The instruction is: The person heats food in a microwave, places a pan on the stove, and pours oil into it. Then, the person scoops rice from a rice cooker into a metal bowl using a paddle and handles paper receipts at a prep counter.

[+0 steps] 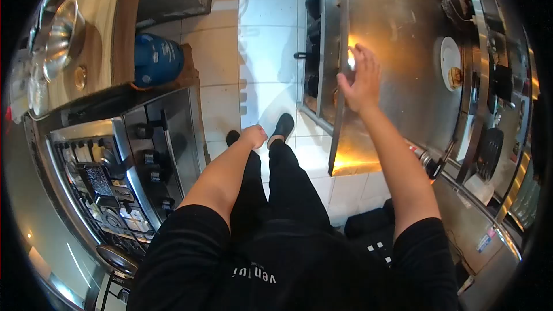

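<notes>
Steel counter [397, 98] under right hand [364, 83] (spread, empty) | plate [449, 53] farther right | left hand [252, 137] curled, grip unclear | keep clear of edge

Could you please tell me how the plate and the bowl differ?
The plate is white and shallow; the bowl is shiny metal and deep. The plate sits on the steel counter, the bowl on the wooden worktop. Both look round.
</notes>
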`<action>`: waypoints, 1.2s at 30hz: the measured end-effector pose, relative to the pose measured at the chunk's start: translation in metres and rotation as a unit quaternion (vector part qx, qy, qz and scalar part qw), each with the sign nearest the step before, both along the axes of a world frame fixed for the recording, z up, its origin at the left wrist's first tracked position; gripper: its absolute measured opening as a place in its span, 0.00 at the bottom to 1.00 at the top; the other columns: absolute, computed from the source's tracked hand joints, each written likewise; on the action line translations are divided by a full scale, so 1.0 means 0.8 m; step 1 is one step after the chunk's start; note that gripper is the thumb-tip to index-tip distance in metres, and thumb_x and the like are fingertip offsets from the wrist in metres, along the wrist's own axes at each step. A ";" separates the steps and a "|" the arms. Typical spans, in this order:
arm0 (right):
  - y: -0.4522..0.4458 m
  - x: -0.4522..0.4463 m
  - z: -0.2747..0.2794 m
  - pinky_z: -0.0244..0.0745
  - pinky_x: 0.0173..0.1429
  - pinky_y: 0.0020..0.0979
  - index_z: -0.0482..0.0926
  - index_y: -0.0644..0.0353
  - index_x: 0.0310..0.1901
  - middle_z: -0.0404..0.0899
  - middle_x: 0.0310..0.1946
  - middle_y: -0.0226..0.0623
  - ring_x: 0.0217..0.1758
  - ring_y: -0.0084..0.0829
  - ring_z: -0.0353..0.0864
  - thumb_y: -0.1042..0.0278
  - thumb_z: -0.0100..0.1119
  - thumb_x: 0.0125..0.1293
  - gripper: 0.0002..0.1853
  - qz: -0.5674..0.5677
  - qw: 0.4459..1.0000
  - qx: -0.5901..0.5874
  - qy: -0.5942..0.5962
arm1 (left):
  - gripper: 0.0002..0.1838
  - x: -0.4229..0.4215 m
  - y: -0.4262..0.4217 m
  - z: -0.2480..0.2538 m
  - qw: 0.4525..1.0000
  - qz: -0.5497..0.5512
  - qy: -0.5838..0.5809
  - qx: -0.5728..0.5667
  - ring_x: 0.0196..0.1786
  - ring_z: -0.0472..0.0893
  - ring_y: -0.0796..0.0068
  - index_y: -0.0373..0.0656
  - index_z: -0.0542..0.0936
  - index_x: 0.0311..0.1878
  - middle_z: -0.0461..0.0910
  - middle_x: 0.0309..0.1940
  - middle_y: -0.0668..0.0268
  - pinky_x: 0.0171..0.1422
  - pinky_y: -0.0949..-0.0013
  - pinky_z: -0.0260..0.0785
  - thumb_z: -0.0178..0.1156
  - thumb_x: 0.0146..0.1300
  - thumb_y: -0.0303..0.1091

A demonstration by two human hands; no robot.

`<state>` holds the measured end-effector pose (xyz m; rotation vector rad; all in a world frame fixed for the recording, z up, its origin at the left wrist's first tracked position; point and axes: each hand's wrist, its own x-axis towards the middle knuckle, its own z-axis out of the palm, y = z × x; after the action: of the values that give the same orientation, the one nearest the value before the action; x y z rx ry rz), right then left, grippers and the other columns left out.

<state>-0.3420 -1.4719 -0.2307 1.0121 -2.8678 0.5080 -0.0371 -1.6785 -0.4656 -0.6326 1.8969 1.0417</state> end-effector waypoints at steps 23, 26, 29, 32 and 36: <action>0.017 -0.031 -0.020 0.62 0.75 0.56 0.82 0.34 0.63 0.73 0.73 0.34 0.77 0.49 0.66 0.35 0.69 0.61 0.30 -0.041 0.992 0.049 -0.107 | 0.35 -0.794 -0.050 -0.447 0.964 -0.004 0.260 -0.047 0.74 0.77 0.45 0.33 0.73 0.75 0.79 0.68 0.40 0.79 0.54 0.68 0.60 0.67 0.42; 0.021 -0.027 -0.023 0.62 0.74 0.55 0.85 0.30 0.60 0.73 0.73 0.31 0.77 0.47 0.66 0.33 0.68 0.62 0.26 -0.051 0.991 0.053 -0.116 | 0.43 -0.837 -0.047 -0.439 0.965 0.006 0.260 -0.038 0.73 0.78 0.43 0.27 0.73 0.73 0.79 0.67 0.36 0.76 0.55 0.71 0.68 0.60 0.49; 0.019 -0.035 -0.019 0.69 0.67 0.53 0.86 0.28 0.57 0.73 0.70 0.30 0.73 0.46 0.68 0.33 0.69 0.60 0.24 -0.042 0.992 0.062 -0.106 | 0.48 -0.847 -0.041 -0.454 0.972 0.048 0.229 -0.016 0.72 0.79 0.45 0.25 0.73 0.71 0.80 0.66 0.36 0.72 0.55 0.74 0.73 0.56 0.54; 0.016 -0.048 -0.016 0.74 0.49 0.48 0.88 0.29 0.54 0.74 0.63 0.30 0.62 0.46 0.72 0.35 0.72 0.58 0.23 -0.028 0.992 0.039 -0.120 | 0.51 -0.848 -0.034 -0.315 0.963 0.226 0.139 0.046 0.71 0.80 0.45 0.23 0.75 0.69 0.81 0.65 0.36 0.69 0.55 0.76 0.76 0.53 0.58; 0.012 -0.050 -0.012 0.74 0.46 0.47 0.88 0.31 0.53 0.75 0.62 0.29 0.58 0.46 0.74 0.36 0.73 0.59 0.22 -0.023 0.992 0.038 -0.121 | 0.53 -0.862 -0.053 -0.326 0.963 0.230 0.069 0.124 0.70 0.81 0.42 0.20 0.76 0.66 0.80 0.65 0.35 0.70 0.53 0.75 0.76 0.52 0.63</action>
<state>-0.3818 -1.4623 -0.2406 0.9541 -3.1374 0.5576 -0.7271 -1.7208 -0.7267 -0.8965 1.7327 1.6287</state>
